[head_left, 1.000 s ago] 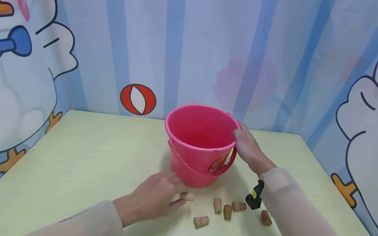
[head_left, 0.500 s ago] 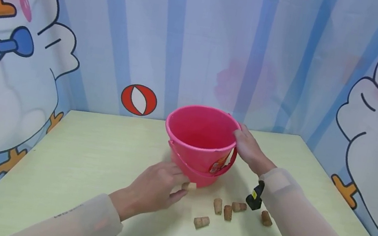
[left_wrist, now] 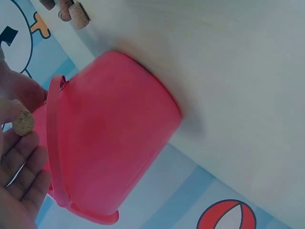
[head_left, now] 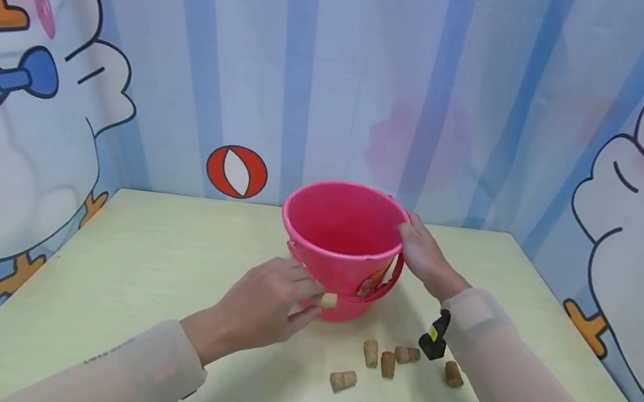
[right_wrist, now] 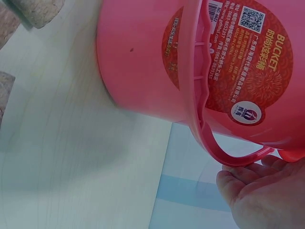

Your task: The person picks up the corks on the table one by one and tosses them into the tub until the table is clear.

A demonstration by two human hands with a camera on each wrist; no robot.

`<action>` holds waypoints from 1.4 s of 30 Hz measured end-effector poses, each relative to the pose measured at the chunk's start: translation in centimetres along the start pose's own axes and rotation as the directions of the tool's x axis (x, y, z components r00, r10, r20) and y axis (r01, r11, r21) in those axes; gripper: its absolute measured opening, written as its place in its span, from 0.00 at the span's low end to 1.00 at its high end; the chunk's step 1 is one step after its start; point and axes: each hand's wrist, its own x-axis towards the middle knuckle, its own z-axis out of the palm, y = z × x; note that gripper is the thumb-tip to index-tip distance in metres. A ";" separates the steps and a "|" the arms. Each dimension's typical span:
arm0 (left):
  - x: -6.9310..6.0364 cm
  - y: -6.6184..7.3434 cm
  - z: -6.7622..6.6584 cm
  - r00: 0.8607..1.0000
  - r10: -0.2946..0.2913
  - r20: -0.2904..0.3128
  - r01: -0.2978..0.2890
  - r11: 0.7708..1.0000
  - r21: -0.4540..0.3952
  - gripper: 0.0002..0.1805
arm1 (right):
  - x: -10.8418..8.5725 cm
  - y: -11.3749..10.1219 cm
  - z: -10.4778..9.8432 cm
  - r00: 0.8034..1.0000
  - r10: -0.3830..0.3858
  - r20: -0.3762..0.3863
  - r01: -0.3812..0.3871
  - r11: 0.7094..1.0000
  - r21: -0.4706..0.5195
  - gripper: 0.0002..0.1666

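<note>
A pink bucket (head_left: 343, 268) stands on the table with its handle hanging down the front. My left hand (head_left: 264, 304) pinches a cork (head_left: 328, 300) between thumb and fingers, in front of the bucket's lower left side. In the left wrist view the end of that cork (left_wrist: 23, 123) shows between the left hand's (left_wrist: 21, 167) thumb and fingers, beside the bucket (left_wrist: 109, 129). My right hand (head_left: 427, 256) grips the bucket's rim on the right. The right wrist view shows the right hand (right_wrist: 271, 191) at the rim, beside the bucket's (right_wrist: 138, 62) handle and red label.
Several corks lie on the table (head_left: 161, 260) in front of the bucket, among them one nearest me (head_left: 343, 380) and one at the right (head_left: 453, 374) near my right sleeve. A curtain (head_left: 354, 79) with cartoon ducks stands behind and at both sides.
My left hand has picked the cork up from the table and raised it along the bucket's front. The right hand has stayed at the rim, and the bucket has barely moved.
</note>
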 end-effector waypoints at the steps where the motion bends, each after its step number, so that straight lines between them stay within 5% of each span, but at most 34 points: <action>1: 0.1 0.0 -0.1 1.000 0.000 -0.004 0.000 1.000 0.002 0.18 | 0.0 0.0 0.0 1.000 -0.001 0.000 0.001 1.000 0.000 0.35; 25: 1.9 -0.8 -2.0 0.988 0.073 -0.137 -0.057 0.991 0.120 0.17 | 0.1 0.1 0.1 1.000 -0.002 -0.011 0.002 1.000 -0.014 0.34; 42: 3.1 -1.6 -2.5 0.988 0.011 -0.151 0.008 0.992 0.128 0.21 | 0.0 0.0 0.1 1.000 -0.001 -0.006 0.001 1.000 -0.008 0.34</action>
